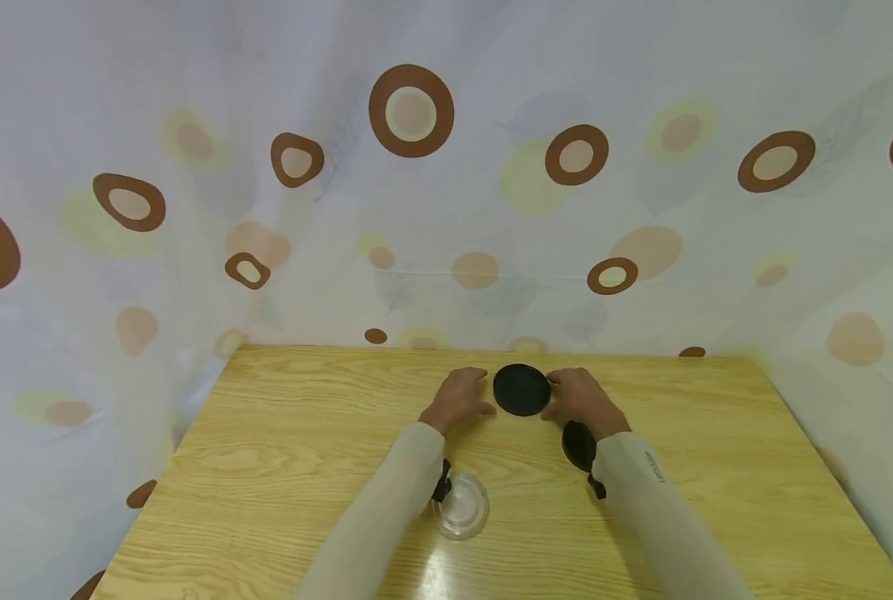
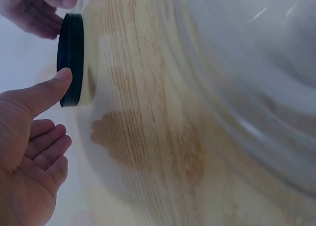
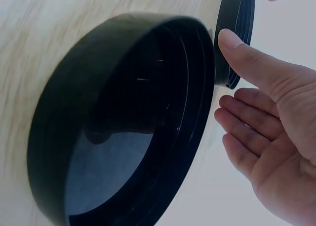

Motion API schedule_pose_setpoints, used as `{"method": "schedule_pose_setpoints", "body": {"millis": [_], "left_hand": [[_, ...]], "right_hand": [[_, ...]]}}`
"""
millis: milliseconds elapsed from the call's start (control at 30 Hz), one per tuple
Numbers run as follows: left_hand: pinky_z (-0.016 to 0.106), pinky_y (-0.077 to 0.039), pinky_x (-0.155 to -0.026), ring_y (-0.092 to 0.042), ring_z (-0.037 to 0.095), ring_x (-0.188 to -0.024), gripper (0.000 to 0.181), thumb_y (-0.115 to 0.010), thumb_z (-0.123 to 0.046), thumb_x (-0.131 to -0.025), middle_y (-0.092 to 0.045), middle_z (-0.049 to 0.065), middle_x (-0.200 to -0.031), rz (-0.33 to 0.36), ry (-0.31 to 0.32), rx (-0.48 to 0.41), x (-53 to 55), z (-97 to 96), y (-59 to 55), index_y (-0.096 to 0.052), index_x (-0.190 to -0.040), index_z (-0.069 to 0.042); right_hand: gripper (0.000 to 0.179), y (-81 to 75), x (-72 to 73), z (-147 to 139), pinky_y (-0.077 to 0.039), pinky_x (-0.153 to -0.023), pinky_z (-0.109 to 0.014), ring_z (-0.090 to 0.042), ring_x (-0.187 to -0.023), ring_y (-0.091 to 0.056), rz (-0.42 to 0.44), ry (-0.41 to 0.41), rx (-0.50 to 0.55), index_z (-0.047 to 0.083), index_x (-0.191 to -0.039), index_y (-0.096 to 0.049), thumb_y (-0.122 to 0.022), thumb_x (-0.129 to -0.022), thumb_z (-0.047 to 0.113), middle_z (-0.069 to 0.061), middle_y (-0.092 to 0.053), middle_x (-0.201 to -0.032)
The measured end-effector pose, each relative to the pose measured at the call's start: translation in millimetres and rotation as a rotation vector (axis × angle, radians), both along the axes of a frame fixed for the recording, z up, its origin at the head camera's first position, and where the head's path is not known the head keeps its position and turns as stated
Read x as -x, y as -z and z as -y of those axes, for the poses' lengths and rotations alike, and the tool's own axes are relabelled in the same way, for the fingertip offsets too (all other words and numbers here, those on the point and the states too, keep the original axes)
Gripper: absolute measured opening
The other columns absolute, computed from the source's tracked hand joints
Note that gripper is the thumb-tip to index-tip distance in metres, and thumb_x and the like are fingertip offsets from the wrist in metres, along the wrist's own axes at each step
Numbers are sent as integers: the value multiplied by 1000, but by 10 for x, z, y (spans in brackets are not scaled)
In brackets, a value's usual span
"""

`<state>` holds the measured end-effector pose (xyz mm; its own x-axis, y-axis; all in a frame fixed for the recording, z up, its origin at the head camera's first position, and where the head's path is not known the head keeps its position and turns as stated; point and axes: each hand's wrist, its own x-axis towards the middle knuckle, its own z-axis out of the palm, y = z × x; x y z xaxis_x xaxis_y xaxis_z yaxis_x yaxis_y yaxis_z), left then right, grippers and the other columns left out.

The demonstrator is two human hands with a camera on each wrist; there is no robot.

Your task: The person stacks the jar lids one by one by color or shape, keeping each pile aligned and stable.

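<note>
A round black lid (image 1: 521, 390) lies hollow side up on the table, between the two hands. My left hand (image 1: 457, 402) is at its left, thumb and fingers spread apart; in the left wrist view the thumb (image 2: 52, 90) overlaps the lid's edge, and contact is unclear. On the other side my right hand (image 1: 580, 398) curves loosely beside the rim, its thumb (image 3: 239, 48) at or very near it. A second black lid (image 3: 54, 132), also hollow side up, sits by the right wrist. Beside the left forearm stands a clear round container (image 1: 461, 507), partly covered by the wrist strap.
The wood-grain table (image 1: 304, 433) reaches back to a pale hanging cloth (image 1: 476, 208) printed with brown rings. The cloth also closes off the left and right sides. Dark straps (image 1: 442, 483) are on both wrists.
</note>
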<state>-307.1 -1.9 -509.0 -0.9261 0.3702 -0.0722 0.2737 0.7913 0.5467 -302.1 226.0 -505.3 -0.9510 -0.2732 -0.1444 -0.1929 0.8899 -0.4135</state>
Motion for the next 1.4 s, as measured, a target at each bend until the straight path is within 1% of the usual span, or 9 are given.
{"method": "schedule_pose_setpoints", "body": {"millis": [167, 300, 467, 700, 800, 900, 1033, 1133, 1400], "left_hand": [[37, -43, -107, -51, 27, -127, 64, -79, -23, -78, -56, 11, -135, -23, 21, 12, -2, -72, 24, -53, -133, -2], [36, -48, -102, -57, 25, -119, 55, -79, -20, -78, -62, 9, -127, -66, 49, 18, -1, -111, 58, -59, -126, -4], [37, -50, -97, -61, 24, -111, 43, -77, -16, -80, -66, 7, -119, -63, 62, -5, -9, -111, 75, -64, -119, -7], [36, -50, -98, -61, 23, -111, 41, -76, -18, -81, -66, 6, -119, -63, 83, 4, -7, -131, 95, -64, -119, -8], [37, -51, -94, -62, 23, -108, 40, -77, -17, -80, -66, 7, -116, -62, 73, -8, 9, -169, 90, -64, -117, -6], [36, -52, -92, -62, 24, -106, 41, -78, -18, -79, -67, 8, -115, -63, 60, 4, 19, -202, 83, -64, -115, -6], [36, -52, -93, -62, 23, -108, 43, -79, -20, -79, -66, 7, -117, -57, 48, 32, 20, -222, 78, -64, -117, -6], [36, -52, -95, -61, 23, -110, 45, -78, -20, -79, -65, 8, -119, -46, 43, 35, 18, -229, 75, -63, -119, -6], [36, -51, -96, -61, 24, -110, 46, -80, -18, -76, -66, 8, -118, -50, 43, 11, 9, -232, 36, -64, -117, -6]], "right_hand": [[55, 2, 0, 28, -51, -88, -51, -36, -103, -61, 5, -4, 4, 0, -120, -62, -82, -74, 22, -18, -65, -116], [52, -2, -7, 34, -52, -86, -49, -34, -100, -61, -8, -4, -5, 1, -117, -63, -83, -73, 21, -17, -66, -113], [53, -1, -17, 41, -52, -84, -48, -34, -99, -61, -4, -8, 6, 0, -117, -62, -83, -72, 21, -17, -66, -112], [56, 16, -3, 56, -53, -85, -48, -34, -99, -62, 35, -6, 39, 0, -121, -61, -83, -72, 18, -17, -66, -111], [58, 16, 10, 61, -52, -87, -49, -35, -102, -61, 35, -5, 40, -1, -123, -59, -82, -74, 18, -19, -65, -114], [60, 16, 20, 63, -52, -89, -49, -37, -106, -60, 45, 9, 36, -1, -126, -58, -82, -74, 18, -20, -64, -117], [64, 11, 24, 71, -51, -90, -51, -38, -109, -59, 58, 20, 33, -3, -129, -55, -81, -75, 18, -22, -61, -122], [66, 11, 27, 73, -51, -91, -51, -39, -111, -58, 73, 36, 44, -3, -131, -53, -81, -74, 18, -22, -60, -124], [72, -21, 16, 62, -49, -94, -53, -42, -118, -53, 93, 56, 55, -4, -136, -48, -81, -75, 18, -25, -54, -132]]}}
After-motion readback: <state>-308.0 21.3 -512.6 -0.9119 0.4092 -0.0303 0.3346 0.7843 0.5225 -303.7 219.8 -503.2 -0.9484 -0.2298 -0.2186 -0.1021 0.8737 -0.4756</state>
